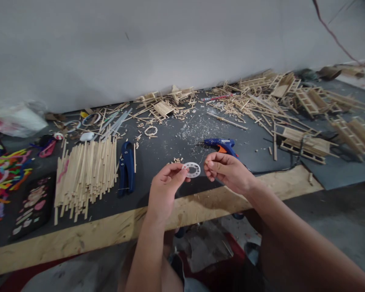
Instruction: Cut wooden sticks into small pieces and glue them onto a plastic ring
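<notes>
Over the front edge of the table, my left hand (170,182) pinches a white slotted ring (192,170) by its left side. Just right of the ring, my right hand (228,170) is closed with thumb and fingertips together; whatever sits between them is too small to make out. A small gap separates those fingertips from the ring. Behind my right hand lies a blue glue gun (219,142) with an orange trigger. Several short wooden pieces (177,160) lie just beyond my left hand.
To the left are blue cutters (127,168), a pile of wooden sticks (86,174), a dark phone (33,202) and colourful pipe cleaners (6,174). A small wooden ring (151,130) lies farther back. Wooden stick models (307,142) and loose sticks crowd the right; a cable (273,172) trails there.
</notes>
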### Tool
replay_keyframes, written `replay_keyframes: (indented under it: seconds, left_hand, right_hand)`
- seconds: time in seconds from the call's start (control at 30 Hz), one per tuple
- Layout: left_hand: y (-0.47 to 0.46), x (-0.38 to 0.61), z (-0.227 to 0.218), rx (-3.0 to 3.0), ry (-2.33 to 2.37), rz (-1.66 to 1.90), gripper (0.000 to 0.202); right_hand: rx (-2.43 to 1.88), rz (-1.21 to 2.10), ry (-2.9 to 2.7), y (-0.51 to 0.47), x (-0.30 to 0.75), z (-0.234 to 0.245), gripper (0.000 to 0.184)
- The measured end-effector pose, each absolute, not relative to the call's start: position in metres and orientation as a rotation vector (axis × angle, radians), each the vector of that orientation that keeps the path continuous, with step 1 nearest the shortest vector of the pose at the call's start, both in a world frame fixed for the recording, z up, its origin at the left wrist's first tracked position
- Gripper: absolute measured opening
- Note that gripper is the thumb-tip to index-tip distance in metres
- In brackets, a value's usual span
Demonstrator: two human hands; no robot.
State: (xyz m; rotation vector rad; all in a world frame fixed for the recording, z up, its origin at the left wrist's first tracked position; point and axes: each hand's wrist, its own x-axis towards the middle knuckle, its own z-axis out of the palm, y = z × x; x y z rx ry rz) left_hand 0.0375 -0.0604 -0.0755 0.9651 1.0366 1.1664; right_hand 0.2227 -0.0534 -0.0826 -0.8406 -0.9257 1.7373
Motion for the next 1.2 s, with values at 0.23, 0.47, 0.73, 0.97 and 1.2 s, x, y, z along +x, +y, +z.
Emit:
replay_keyframes:
  seconds: [0.23, 0.47, 0.73, 0.97, 1.2]
  left_hand:
    - [-0.0615, 0.0422, -0.0743, 1.172, 1.176, 1.142, 0.014]
    - [-0.0631, 0.0437, -0.0738, 1.332, 1.247, 1.121, 0.014]
    - [-0.0632, 0.0433, -0.0767, 1.461, 1.238, 1.083, 0.015]
    - [-0.0627, 0.0436, -0.0772, 1.498, 1.223, 1.092, 0.012]
    - [-0.0627, 0.0447, -0.0758, 1.373, 1.214, 1.092, 0.014]
  right_hand:
    - [-0.962, 1.608, -1.152, -0.0552, 0.2241, -0.0825, 0.017]
    - [-0.993, 1.485, -1.248, -0.0576, 0.2217, -0.0792, 0.015]
    - [-0.985, 1.441, -1.268, -0.0581, 0.2206, -0.0810, 0.012]
    - [-0.962, 1.427, -1.280, -0.0577, 0.2190, -0.0836, 0.009]
    - [-0.967, 1.415, -1.209, -0.0582, 0.2203, -0.0826, 0.021]
